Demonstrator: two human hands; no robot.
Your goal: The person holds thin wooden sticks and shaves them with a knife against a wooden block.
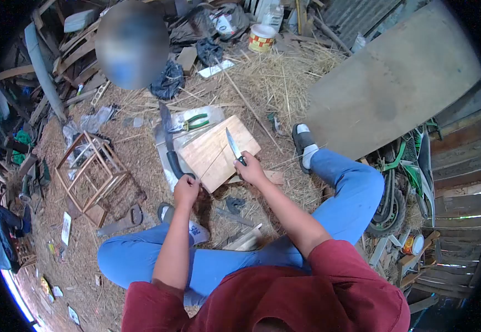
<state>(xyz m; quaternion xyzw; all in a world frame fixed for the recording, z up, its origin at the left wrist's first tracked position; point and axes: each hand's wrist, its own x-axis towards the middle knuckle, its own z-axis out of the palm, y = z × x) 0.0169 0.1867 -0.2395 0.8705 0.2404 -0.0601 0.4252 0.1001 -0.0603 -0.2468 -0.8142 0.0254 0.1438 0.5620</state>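
My right hand [250,169] is closed round the black handle of a knife [233,145], its blade pointing away over a pale wooden board [210,160]. At the board's near left corner my left hand [186,191] has thumb and fingertips pinched together. A thin dark line runs across the board from near those fingertips; whether it is a thin strip or a seam, I cannot tell. A machete [168,133] with a dark handle lies left of the board, its handle end close to my left hand. Beyond the board rest green-handled pliers [195,122].
A small wooden frame [92,174] stands at left, with a handsaw [121,222] near my leg. A large flat sheet [390,83] leans at right above a green motorcycle [403,171]. A bucket [261,39] and straw [276,77] are at the back, with a blurred area left.
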